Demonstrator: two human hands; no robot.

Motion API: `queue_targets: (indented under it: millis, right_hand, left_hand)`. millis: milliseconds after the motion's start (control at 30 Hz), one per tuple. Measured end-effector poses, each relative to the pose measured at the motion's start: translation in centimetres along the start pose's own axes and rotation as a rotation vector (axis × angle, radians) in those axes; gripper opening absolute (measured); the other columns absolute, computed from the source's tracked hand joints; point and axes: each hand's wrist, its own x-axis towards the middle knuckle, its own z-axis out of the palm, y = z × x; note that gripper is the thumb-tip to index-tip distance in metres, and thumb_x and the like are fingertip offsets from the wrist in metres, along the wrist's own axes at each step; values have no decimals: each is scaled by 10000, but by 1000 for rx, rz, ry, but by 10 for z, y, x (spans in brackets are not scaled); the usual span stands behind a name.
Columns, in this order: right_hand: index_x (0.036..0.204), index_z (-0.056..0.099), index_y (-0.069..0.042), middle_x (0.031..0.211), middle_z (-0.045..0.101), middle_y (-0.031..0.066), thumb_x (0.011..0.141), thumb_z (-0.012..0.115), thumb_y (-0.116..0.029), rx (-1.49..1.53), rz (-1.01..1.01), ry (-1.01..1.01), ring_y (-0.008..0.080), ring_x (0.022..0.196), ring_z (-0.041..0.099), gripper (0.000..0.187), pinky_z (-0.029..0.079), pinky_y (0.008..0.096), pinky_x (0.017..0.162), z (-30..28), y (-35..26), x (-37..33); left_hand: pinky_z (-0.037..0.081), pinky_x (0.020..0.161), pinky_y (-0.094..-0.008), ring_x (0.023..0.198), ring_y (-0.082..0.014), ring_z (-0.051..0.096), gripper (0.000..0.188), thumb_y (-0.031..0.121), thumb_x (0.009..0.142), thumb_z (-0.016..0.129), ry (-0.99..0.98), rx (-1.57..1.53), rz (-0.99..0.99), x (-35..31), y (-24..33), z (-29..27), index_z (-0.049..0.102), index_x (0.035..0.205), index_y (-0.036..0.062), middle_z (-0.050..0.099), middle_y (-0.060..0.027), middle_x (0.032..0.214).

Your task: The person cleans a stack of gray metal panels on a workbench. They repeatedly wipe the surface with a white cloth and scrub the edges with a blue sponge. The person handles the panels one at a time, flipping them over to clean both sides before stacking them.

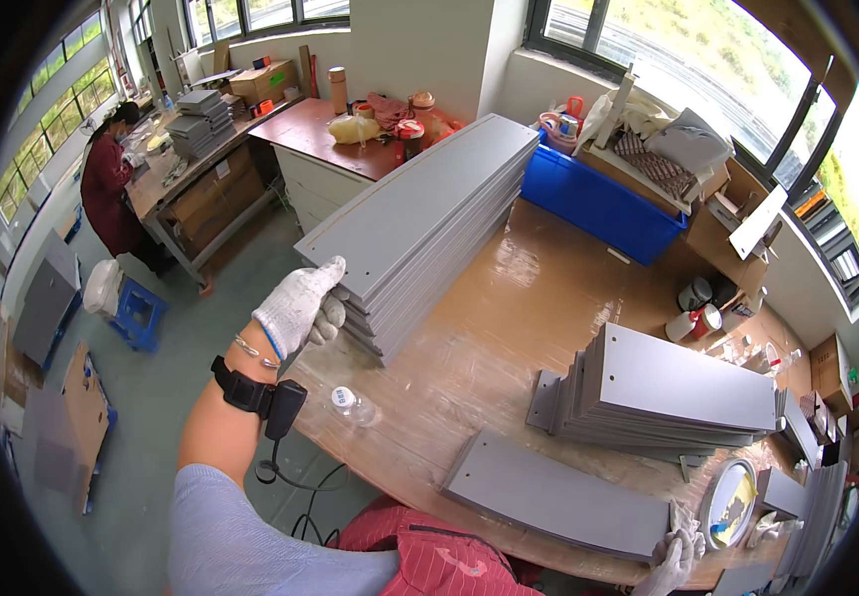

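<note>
Gloved fingers (328, 320) of the left hand (298, 308) bend at the near corner of a tall grey panel stack (419, 199); near right, the right hand (676, 558) meets a lone grey panel (558, 497). Whether either grips, I cannot tell.

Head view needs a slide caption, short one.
Gloved left hand at the tall stack, gloved right hand at the front panel.

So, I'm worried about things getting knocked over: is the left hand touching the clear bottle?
Apart. The head view shows a strip of bare tabletop between the left hand and the clear bottle.
</note>
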Motion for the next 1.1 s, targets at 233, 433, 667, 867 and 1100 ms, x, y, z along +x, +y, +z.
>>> queue_targets:
  millis: [233,433,667,867,1100]
  right_hand:
    - [1291,686,31,1392,613,102,987,573,-70,-68,-43,-58,158,1104,596,339,512,233,834,23,10,-4]
    - [1181,692,-29,984,673,41,1027,607,-141,65,69,35,92,754,611,208,502,219,641,-10,75,23]
    - [1176,703,24,989,709,61,998,618,-55,97,106,50,120,853,651,213,544,263,794,-44,97,54]
    - [1302,624,71,1267,685,165,989,651,-112,-83,220,241,193,1130,651,363,526,309,962,-147,171,100]
    - [1362,634,-54,1463,499,257,905,669,-552,-1135,213,53,427,1370,440,678,383,501,1139,-157,237,135]
  left_hand:
    - [313,371,-277,375,-118,396,506,552,993,607,149,184,-17,-7,2,-13,561,793,89,486,-20,521]
    - [318,332,-259,339,-107,397,412,390,1065,502,47,248,232,-29,5,23,533,748,129,470,0,494]
    - [371,360,-226,376,-90,435,327,324,1083,498,-268,95,337,-66,-66,69,494,852,92,472,-9,535]
    - [476,503,-228,574,-92,592,197,251,1047,578,-295,469,186,-89,-122,184,593,948,81,600,2,701]
    - [466,1028,-346,1191,-246,600,364,204,994,654,-76,761,333,-39,-220,196,591,1276,-18,640,-171,1248]
